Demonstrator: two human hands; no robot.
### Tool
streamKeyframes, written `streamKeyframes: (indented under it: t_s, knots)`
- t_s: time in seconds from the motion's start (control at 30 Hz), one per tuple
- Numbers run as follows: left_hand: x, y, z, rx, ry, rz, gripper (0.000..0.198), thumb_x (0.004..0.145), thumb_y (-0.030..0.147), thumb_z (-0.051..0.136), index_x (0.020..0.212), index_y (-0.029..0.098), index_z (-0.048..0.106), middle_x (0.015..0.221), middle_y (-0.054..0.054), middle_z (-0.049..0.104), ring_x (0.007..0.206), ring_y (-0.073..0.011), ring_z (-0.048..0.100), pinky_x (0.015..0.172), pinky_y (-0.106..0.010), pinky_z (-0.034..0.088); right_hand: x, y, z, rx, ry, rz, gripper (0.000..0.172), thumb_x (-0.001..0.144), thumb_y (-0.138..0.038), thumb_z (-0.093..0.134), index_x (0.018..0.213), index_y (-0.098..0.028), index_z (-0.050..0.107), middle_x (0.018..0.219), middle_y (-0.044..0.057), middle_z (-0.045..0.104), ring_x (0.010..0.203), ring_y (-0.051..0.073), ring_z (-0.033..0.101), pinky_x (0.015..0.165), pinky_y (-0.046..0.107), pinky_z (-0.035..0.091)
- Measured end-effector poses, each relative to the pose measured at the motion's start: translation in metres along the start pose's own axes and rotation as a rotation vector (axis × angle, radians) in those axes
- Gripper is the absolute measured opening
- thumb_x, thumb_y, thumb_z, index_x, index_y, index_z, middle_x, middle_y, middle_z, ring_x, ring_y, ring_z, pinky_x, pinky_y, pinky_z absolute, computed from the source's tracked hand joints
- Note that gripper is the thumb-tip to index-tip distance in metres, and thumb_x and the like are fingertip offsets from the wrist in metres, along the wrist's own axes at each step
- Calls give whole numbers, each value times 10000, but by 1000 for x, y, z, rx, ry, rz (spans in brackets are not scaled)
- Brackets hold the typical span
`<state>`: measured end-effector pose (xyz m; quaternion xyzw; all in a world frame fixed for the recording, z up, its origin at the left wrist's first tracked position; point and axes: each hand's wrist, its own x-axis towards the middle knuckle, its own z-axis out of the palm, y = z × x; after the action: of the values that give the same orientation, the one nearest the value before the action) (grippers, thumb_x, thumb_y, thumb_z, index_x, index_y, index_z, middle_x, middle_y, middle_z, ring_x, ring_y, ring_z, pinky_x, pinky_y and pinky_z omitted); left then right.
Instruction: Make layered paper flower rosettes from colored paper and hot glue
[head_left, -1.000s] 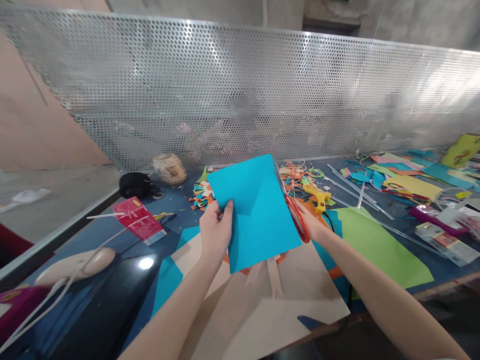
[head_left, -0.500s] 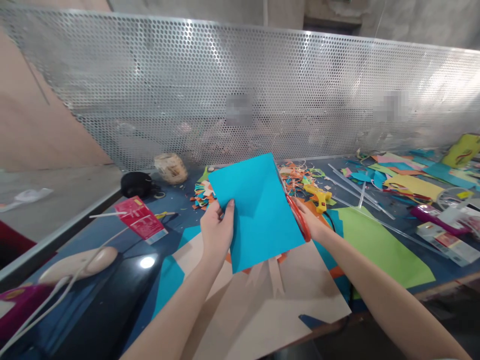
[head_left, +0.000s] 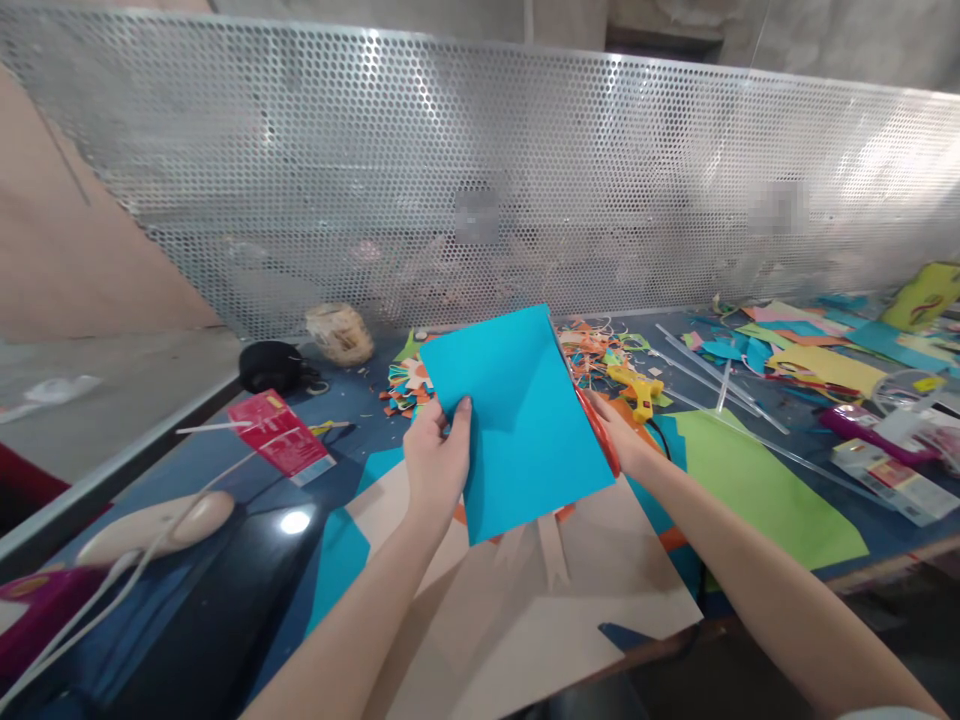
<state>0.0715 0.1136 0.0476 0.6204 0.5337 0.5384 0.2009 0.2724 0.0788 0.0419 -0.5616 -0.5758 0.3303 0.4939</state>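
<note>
A sheet of blue paper [head_left: 525, 420] is held up in front of me, tilted, its left edge pinched between the thumb and fingers of my left hand [head_left: 441, 450]. My right hand [head_left: 622, 438] grips red-handled scissors [head_left: 600, 432] at the sheet's right edge. The blades lie along that edge and are mostly hidden by the paper. Below the sheet lies a large beige paper [head_left: 517, 640], with a beige ribbon-shaped strip [head_left: 553, 552] and bits of orange paper on it. More blue paper [head_left: 341, 555] shows under the beige one at the left.
Paper scraps [head_left: 596, 345] are heaped behind the sheet, beside a yellow glue gun [head_left: 637, 388]. Green paper [head_left: 757, 490] and clear sticks [head_left: 705, 368] lie right. At left are a pink carton [head_left: 281, 437], a black pouch [head_left: 268, 367] and a cable [head_left: 142, 565]. A perforated metal screen [head_left: 420, 180] stands behind.
The blue sheet and both hands sit almost where they were, shifted very slightly right in view. My grip on the paper and scissors is the same.
</note>
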Motion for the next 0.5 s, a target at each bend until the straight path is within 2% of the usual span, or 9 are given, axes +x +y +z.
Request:
streamKeyframes:
  t_s: [0.17, 0.33, 0.5]
  knots:
    - [-1, 1, 0, -17, -21, -5, 317, 796, 363, 477, 567, 198, 333, 534, 44, 317, 522, -118, 338, 504, -262, 253, 1, -4, 2, 1, -17, 103, 317, 650, -531, 481, 686, -220, 435, 790, 32, 556, 950, 237, 493, 805, 349, 397]
    - [-2, 2, -1, -4, -24, -13, 316, 794, 377, 471, 570, 200, 338, 540, 42, 322, 524, -120, 339, 500, -262, 255, 2, -3, 3, 9, -15, 65, 341, 649, -545, 491, 675, -214, 410, 777, 16, 546, 876, 208, 493, 788, 342, 398]
    - [-1, 1, -1, 17, -4, 2, 370, 787, 373, 480, 550, 203, 252, 529, 45, 297, 514, -114, 329, 486, -259, 238, 4, 2, 5, -8, 9, 32, 334, 684, -538, 471, 677, -209, 415, 743, 4, 522, 760, 170, 482, 711, 317, 401]
